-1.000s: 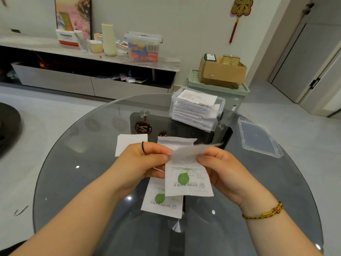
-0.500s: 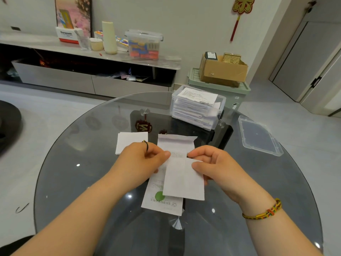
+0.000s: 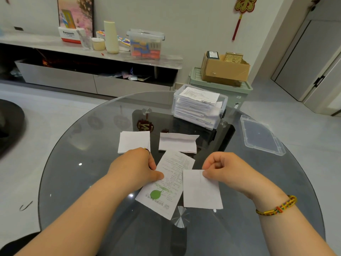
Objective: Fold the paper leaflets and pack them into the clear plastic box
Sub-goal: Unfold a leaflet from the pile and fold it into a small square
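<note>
Ok, R hand pinches folded leaflet, sheet below grip.

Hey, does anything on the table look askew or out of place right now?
The top leaflet in the clear plastic box lies crooked at about rim level, so the lid, lying apart to its right, may not close flat. One folded leaflet mid-table sits with its flap lifted.
</note>
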Motion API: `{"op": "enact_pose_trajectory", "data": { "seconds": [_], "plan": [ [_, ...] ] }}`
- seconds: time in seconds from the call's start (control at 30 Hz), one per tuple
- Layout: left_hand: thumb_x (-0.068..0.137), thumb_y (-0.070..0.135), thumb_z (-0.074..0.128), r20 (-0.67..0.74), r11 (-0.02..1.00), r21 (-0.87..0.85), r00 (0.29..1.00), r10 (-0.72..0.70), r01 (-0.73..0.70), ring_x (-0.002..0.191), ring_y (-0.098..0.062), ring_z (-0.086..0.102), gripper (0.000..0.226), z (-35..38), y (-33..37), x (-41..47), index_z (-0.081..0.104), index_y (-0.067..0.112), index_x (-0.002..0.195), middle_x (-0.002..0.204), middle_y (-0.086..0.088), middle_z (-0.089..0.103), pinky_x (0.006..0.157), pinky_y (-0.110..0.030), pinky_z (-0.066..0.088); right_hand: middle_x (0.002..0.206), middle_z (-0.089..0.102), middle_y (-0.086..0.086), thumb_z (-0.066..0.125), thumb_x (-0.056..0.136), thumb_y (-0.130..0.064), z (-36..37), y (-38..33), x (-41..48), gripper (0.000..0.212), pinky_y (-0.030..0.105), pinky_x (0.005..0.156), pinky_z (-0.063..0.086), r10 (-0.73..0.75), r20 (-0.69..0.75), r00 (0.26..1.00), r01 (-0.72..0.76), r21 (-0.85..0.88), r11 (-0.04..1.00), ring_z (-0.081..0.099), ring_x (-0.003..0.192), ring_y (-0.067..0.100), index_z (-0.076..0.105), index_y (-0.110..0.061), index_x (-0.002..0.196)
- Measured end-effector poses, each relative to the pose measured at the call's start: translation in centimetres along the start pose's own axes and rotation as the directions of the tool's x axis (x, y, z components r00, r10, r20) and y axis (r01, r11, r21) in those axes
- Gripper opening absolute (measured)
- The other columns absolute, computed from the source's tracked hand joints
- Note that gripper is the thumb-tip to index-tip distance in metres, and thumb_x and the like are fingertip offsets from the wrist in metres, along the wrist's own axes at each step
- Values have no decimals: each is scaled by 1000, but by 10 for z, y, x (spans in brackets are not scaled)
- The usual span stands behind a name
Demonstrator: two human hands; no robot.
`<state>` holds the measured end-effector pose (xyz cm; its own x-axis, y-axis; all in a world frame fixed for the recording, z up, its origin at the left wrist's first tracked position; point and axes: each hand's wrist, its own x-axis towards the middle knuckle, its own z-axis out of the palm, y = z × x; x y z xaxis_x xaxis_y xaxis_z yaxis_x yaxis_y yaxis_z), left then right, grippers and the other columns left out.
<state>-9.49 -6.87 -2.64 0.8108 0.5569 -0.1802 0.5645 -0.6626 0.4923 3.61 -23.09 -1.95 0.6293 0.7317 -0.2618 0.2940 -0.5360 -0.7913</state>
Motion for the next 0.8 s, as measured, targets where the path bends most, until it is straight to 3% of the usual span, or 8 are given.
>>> {"op": "enact_pose_trajectory", "data": {
  "seconds": [0.07, 0.23, 0.4, 0.57, 0.8],
  "plan": [
    [76, 33, 69, 7, 1000, -27, 1000, 1, 0, 63, -3, 49, 24, 0, -2, 2, 50, 26, 62, 66, 14, 53, 58, -21, 39, 64, 53, 1, 60, 81, -6, 2, -1, 1, 20, 24, 61, 41, -4, -5, 1000, 4, -67, 998, 48, 62, 14, 57, -20, 67],
    [80, 28, 66, 31, 997, -73, 1000, 0, 3, 60, -5, 50, 24, 0, -4, 6, 53, 24, 60, 64, 12, 55, 56, -19, 39, 67, 53, -8, 58, 83, -5, 4, -3, 2, 25, 3, 49, 37, -37, -4, 999, 36, -211, 977, 47, 59, 2, 54, -26, 70],
    [80, 31, 64, -14, 997, -73, 1000, 16, -17, 64, -5, 47, 20, 0, -2, 4, 46, 30, 74, 67, 15, 45, 56, -19, 36, 69, 50, -10, 57, 84, -9, 1, -2, 1, 22, 5, 48, 36, -47, 0, 999, 45, -327, 944, 44, 57, 2, 52, -28, 75],
    [80, 29, 64, 4, 999, -50, 1000, -22, 22, 62, -4, 49, 21, -1, -1, 6, 53, 28, 62, 63, 15, 52, 60, -21, 40, 77, 47, -12, 60, 84, -13, -1, -1, 1, 14, 9, 52, 33, -56, -15, 998, 46, -390, 920, 42, 60, 2, 54, -25, 89],
    [82, 20, 58, 9, 997, -81, 1000, -21, 22, 56, -10, 46, 25, 2, -4, 10, 54, 21, 57, 59, 9, 53, 60, -23, 39, 73, 51, -10, 58, 85, -12, -1, 0, 1, 13, 9, 51, 37, -45, -7, 999, 39, -361, 932, 45, 59, 4, 55, -23, 91]
  ]
}}
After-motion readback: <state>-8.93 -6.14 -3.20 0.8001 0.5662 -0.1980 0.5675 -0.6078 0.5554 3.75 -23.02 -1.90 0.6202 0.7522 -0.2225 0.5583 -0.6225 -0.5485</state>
